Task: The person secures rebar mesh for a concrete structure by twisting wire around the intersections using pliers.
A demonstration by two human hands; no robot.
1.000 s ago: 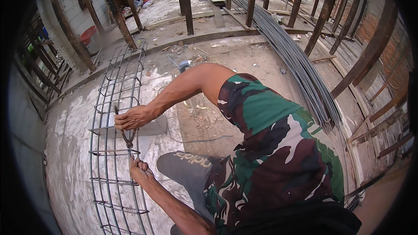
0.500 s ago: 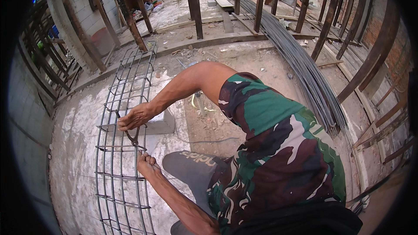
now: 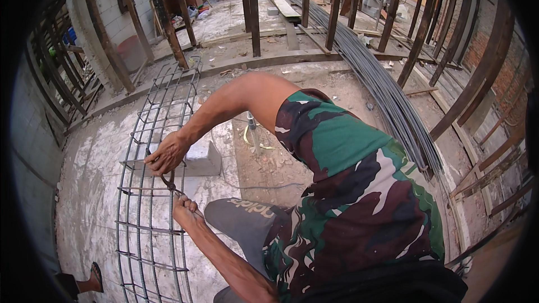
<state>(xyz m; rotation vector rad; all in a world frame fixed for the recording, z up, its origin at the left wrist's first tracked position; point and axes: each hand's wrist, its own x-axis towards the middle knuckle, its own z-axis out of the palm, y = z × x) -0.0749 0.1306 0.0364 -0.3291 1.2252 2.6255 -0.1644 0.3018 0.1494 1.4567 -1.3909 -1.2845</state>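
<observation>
A long rebar cage [image 3: 138,225] of dark steel bars and ties runs along the left, partly raised on a pale block [image 3: 203,160]. Over its right side, my right hand [image 3: 165,155] is closed round the handles of dark pincers [image 3: 170,185]. Their jaws are at a crossing of the bars. Just below the jaws is my left hand [image 3: 187,211], its fingers curled closed against the cage's edge. Whatever those fingers pinch is too small to make out.
A bundle of loose rebar [image 3: 387,101] lies to the right. Wooden posts [image 3: 251,17] stand beyond a low timber edge [image 3: 224,68]. A pipe stub [image 3: 252,124] rises from the dirt. Another person's sandalled foot [image 3: 94,278] is at the lower left.
My right hand and the pincers have turned and shifted slightly left, the handles now closer together. My left hand stays by the jaws. Another person's foot has come into view at lower left.
</observation>
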